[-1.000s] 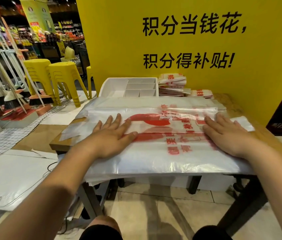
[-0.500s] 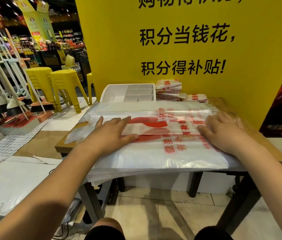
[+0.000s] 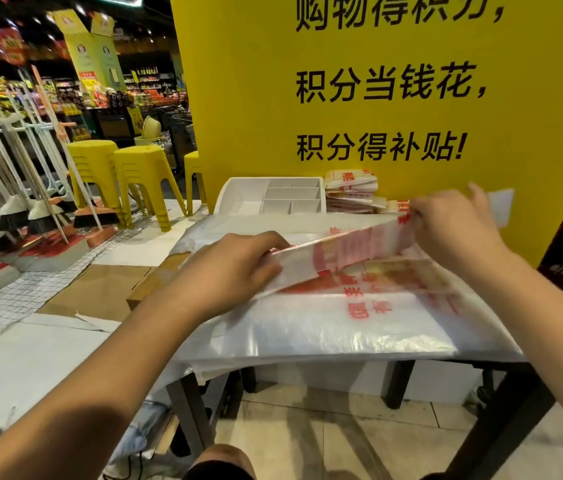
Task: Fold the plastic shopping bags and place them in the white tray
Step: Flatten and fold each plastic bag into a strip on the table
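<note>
Overhead store light hitting yellow board (image 3: 411,109) bright, bkgd aisles (image 3: 141,84) sitting dim, right hand (image 3: 453,230) & lifted bag (image 3: 349,251) smearing w/ motion blur, glare sheening on plastic stack (image 3: 325,334), wide-angle lens bending edges.

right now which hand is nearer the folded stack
Right. The right hand is just right of the folded stack, pinching one end of a bag; the left hand grips the other end, farther off at the near left.

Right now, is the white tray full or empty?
Empty: the white tray shows only bare visible compartments; the folded bags sit stacked beside it.
</note>
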Action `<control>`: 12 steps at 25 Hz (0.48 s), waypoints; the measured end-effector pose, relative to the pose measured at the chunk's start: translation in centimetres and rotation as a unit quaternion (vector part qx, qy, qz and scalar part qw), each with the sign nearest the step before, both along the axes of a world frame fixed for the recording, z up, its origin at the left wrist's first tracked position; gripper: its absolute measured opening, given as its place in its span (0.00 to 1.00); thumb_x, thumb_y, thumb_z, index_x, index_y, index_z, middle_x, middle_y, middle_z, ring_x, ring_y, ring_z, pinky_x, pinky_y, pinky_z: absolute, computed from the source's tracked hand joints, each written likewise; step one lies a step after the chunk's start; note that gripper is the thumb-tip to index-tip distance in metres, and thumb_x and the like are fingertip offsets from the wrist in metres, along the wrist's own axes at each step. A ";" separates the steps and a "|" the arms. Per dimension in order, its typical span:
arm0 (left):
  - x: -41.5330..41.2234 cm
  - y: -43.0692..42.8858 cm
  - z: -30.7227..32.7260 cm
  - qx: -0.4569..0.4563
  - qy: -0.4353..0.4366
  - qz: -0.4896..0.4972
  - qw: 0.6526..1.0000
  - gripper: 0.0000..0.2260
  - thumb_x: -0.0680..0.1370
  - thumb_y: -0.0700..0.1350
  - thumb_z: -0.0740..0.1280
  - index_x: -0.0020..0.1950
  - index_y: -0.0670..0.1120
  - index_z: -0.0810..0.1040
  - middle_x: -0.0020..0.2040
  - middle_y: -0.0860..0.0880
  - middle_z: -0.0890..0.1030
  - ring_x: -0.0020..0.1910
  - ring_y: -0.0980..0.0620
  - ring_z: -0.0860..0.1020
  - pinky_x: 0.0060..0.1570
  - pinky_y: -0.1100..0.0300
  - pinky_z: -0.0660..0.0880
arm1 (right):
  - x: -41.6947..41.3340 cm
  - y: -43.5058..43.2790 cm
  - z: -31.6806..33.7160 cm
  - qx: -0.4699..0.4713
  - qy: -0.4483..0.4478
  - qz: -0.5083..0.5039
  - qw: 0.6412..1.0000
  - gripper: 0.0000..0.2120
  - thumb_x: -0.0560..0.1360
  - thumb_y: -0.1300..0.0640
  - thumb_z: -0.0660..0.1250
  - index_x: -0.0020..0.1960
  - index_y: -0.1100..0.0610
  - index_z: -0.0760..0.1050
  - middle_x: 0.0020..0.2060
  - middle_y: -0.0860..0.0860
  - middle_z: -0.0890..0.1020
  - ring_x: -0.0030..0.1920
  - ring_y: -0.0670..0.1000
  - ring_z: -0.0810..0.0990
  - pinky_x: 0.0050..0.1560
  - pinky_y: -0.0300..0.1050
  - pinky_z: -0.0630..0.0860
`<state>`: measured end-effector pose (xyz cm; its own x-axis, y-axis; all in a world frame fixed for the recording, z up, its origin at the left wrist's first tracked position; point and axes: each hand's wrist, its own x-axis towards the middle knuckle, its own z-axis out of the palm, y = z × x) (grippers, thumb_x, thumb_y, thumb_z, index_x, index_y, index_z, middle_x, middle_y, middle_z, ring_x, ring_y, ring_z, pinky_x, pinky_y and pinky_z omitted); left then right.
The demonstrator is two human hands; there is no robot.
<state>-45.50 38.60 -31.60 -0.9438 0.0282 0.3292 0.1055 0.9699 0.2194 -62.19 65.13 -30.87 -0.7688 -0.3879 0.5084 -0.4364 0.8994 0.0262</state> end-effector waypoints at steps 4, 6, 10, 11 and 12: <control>4.5 2.4 -0.1 0.157 -0.001 -0.026 0.987 0.20 0.79 0.52 0.69 0.68 0.67 0.68 0.50 0.70 0.75 0.49 0.72 0.74 0.43 0.75 0.68 | -1.6 -6.1 4.6 0.005 0.047 0.045 0.998 0.06 0.76 0.55 0.66 0.52 0.53 0.80 0.51 0.55 0.80 0.63 0.59 0.73 0.75 0.65 0.48; 5.3 3.5 -2.1 0.274 0.027 0.004 0.961 0.13 0.79 0.51 0.69 0.61 0.65 0.74 0.53 0.68 0.77 0.53 0.68 0.75 0.46 0.72 0.69 | -1.3 -9.2 4.9 -0.015 0.054 0.117 0.992 0.10 0.76 0.58 0.65 0.56 0.53 0.80 0.57 0.55 0.79 0.67 0.59 0.70 0.75 0.63 0.49; 5.7 5.9 -6.1 0.456 -0.006 0.101 0.884 0.08 0.79 0.53 0.69 0.56 0.63 0.77 0.55 0.63 0.77 0.54 0.62 0.78 0.54 0.64 0.75 | 2.7 -9.7 1.6 -0.080 0.032 0.215 0.973 0.16 0.73 0.63 0.62 0.56 0.52 0.80 0.59 0.52 0.79 0.64 0.57 0.72 0.68 0.56 0.63; 5.8 6.5 -6.6 0.493 -0.016 0.099 0.864 0.09 0.79 0.52 0.68 0.58 0.63 0.77 0.56 0.63 0.78 0.55 0.60 0.79 0.58 0.60 0.76 | 4.4 -8.4 0.4 -0.106 0.014 0.225 0.968 0.16 0.73 0.63 0.62 0.56 0.51 0.80 0.58 0.51 0.79 0.63 0.56 0.72 0.65 0.55 0.67; 5.8 6.9 -7.0 0.532 -0.028 0.087 0.842 0.10 0.79 0.50 0.67 0.59 0.63 0.78 0.57 0.61 0.80 0.55 0.59 0.81 0.58 0.58 0.78 | 6.3 -6.7 -1.0 -0.132 -0.005 0.237 0.963 0.16 0.73 0.63 0.61 0.56 0.51 0.80 0.57 0.49 0.79 0.62 0.55 0.73 0.63 0.54 0.70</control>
